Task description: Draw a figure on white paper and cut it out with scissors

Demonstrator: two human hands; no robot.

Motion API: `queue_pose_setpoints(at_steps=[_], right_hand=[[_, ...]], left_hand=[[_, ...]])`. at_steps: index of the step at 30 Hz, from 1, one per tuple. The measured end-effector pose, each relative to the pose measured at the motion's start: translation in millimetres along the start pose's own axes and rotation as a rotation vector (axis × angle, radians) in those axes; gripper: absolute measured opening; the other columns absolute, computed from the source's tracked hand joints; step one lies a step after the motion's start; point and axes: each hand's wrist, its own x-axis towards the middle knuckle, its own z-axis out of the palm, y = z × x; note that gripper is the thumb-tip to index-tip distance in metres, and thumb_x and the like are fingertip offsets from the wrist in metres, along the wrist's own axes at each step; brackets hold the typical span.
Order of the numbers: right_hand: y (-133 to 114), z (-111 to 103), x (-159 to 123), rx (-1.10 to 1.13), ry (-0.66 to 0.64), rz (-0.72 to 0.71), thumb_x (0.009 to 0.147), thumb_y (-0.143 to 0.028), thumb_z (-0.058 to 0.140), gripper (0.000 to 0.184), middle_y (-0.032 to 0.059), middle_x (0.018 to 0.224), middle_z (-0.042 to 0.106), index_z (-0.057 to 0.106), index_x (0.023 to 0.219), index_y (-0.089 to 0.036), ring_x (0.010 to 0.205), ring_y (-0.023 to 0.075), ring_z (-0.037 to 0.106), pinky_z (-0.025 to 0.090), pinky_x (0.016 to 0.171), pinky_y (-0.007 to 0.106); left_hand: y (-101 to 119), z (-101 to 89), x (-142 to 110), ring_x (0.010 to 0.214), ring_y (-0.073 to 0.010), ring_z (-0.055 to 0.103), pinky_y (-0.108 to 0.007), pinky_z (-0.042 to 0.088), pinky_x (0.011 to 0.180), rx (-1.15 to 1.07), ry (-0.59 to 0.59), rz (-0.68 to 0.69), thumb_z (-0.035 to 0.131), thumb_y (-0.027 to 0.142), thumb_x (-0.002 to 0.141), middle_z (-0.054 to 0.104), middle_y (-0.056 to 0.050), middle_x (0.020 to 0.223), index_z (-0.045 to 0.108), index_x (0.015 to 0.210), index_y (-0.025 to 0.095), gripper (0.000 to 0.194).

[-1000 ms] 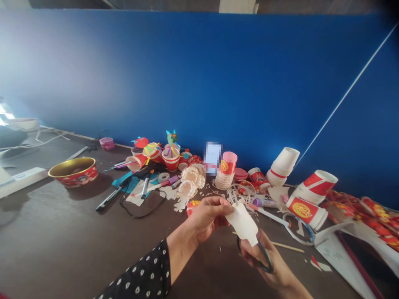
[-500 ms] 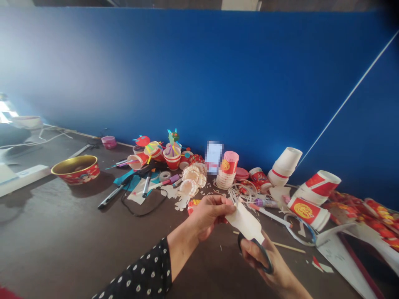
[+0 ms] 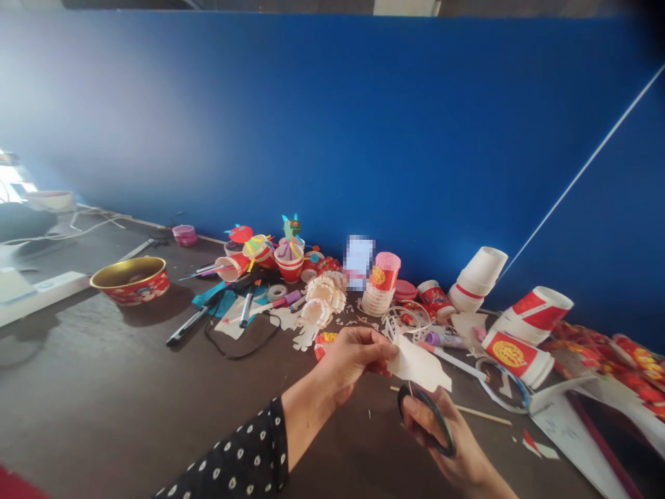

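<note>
My left hand (image 3: 349,360) pinches a piece of white cut paper (image 3: 422,367) by its left edge, holding it above the dark table (image 3: 104,388). My right hand (image 3: 447,436) grips black-handled scissors (image 3: 430,419) just below the paper, fingers through the loops. The blades are hidden behind the paper. A dark sleeve with white dots covers my left forearm.
Behind my hands lie red and white paper cups (image 3: 519,326), a cup stack (image 3: 382,284), decorated cups (image 3: 285,256), white paper flowers (image 3: 319,301), markers, tape and a black cord. A gold and red bowl (image 3: 131,279) stands at the left. A blue partition backs the table.
The paper has turned from hanging downward to lying flatter, pointing right. My right hand with the scissors has stayed below it.
</note>
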Motion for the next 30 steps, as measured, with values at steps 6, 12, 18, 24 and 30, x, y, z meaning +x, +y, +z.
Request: queue_pose_setpoints(at_steps=[6,12,18,24,30], right_hand=[[3.5,-0.7,1.2,-0.025,-0.022,-0.015,0.061,-0.050,0.068,0.040,-0.0052,0.046,0.042,0.047,0.053,-0.016,0.041,0.0056,0.033,0.025,0.039,0.019],[8.4,3.1,0.9,0.017,0.056,-0.001,0.058,-0.051,0.069,0.040,-0.0063,0.046,0.041,0.047,0.057,-0.017,0.040,0.0055,0.032,0.024,0.039,0.019],[13.8,1.5,1.2,-0.025,0.075,-0.039,0.061,-0.051,0.067,0.041,-0.0047,0.044,0.041,0.047,0.051,-0.017,0.042,0.0072,0.035,0.027,0.041,0.020],[16.9,0.9,1.7,0.024,0.101,-0.024,0.060,-0.049,0.068,0.037,-0.0061,0.046,0.042,0.049,0.060,-0.018,0.041,0.0068,0.034,0.026,0.040,0.020],[13.0,5.9,-0.2,0.018,0.099,-0.018,0.060,-0.052,0.067,0.042,-0.0068,0.045,0.038,0.044,0.054,-0.018,0.041,0.0056,0.031,0.024,0.040,0.019]], left_hand=[[-0.5,1.1,-0.7,0.043,-0.0074,0.046,-0.022,0.035,0.049,0.017,-0.011,0.001,0.073,0.031,0.055,0.055,0.001,0.046,0.057,0.057,0.012,0.025],[-0.8,2.3,-1.5,0.044,-0.0074,0.045,-0.022,0.032,0.049,0.017,-0.029,0.004,0.072,0.030,0.057,0.054,0.001,0.047,0.056,0.057,0.013,0.024],[-0.3,4.3,-2.4,0.044,-0.0068,0.043,-0.022,0.028,0.048,0.033,-0.015,-0.010,0.072,0.031,0.055,0.055,0.000,0.054,0.055,0.057,0.013,0.025],[1.6,4.8,-3.3,0.045,-0.0064,0.042,-0.022,0.027,0.048,0.021,-0.023,-0.005,0.071,0.028,0.057,0.054,0.001,0.052,0.054,0.056,0.014,0.023],[1.1,4.8,-3.0,0.044,-0.0062,0.043,-0.021,0.027,0.048,-0.027,-0.046,-0.004,0.070,0.023,0.058,0.054,0.001,0.051,0.054,0.057,0.013,0.019]])
